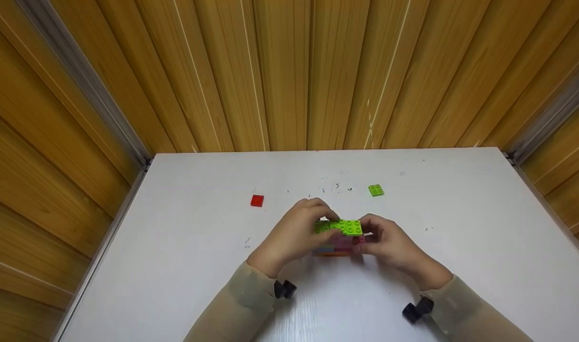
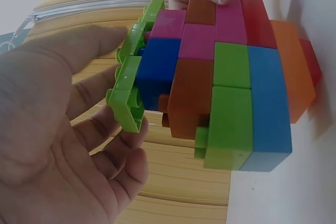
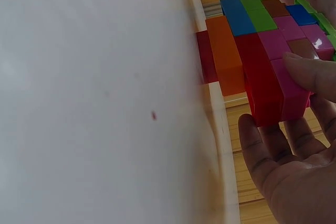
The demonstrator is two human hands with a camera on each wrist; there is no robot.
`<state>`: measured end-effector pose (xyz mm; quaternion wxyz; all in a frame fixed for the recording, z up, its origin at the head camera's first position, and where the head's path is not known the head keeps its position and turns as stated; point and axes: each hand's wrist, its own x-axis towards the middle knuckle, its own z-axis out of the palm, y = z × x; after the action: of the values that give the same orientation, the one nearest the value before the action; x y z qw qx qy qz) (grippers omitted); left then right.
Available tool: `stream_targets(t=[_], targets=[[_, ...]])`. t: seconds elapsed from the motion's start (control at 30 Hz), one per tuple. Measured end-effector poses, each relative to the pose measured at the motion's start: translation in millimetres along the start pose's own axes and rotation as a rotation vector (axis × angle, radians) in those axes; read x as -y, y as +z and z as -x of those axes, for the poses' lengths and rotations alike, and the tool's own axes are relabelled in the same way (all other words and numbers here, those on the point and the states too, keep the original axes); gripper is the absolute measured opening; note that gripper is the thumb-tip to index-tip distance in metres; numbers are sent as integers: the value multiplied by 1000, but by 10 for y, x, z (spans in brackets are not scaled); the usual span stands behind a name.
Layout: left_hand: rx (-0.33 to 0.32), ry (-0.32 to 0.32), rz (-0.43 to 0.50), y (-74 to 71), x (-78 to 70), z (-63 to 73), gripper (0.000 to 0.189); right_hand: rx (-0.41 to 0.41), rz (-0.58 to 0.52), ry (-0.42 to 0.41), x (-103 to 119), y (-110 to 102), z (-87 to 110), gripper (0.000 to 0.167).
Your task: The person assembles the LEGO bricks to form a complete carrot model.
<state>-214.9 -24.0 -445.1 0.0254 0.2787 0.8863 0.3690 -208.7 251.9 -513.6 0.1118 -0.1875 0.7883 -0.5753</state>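
Observation:
A stack of toy building bricks (image 2: 229, 82) in blue, green, brown, pink, red and orange stands on the table. Light green thin bricks (image 1: 352, 227) form its top layer, their studs facing up. My left hand (image 1: 296, 230) pinches this layer at its left part, thumb on the near side and fingers on the far side. At the stack's right end, my right hand (image 1: 390, 243) grips the bricks. Its thumb lies on a pink brick (image 3: 289, 80) in the right wrist view, with the fingers curled behind. Both hands hide parts of the stack in the head view.
On the white table (image 1: 185, 247), a small red brick (image 1: 257, 200) lies to the left beyond the hands. A small green studded brick (image 1: 376, 190) lies farther back on the right. Wood-look panels (image 1: 284, 71) wall in the back and sides.

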Motion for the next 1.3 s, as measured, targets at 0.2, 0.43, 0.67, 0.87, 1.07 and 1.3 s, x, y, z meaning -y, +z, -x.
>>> stream_targets(t=[0.2, 0.43, 0.67, 0.87, 1.07, 1.3], targets=[[-4, 0, 56, 25, 31, -14, 20, -10, 15, -1, -6, 2, 2, 39], [4, -43, 144, 52, 57, -31, 16, -12, 15, 11, 10, 1, 3, 40], [7, -22, 116, 72, 80, -37, 17, -13, 21, 15, 9, 8, 5, 39], [9, 26, 63, 76, 100, -54, 20, -14, 36, -1, 0, 8, 3, 38], [19, 5, 53, 66, 79, -62, 20, -17, 24, 1, 0, -1, 4, 39], [23, -4, 14, 51, 59, -46, 21, -16, 28, 8, -8, 2, 10, 40]])
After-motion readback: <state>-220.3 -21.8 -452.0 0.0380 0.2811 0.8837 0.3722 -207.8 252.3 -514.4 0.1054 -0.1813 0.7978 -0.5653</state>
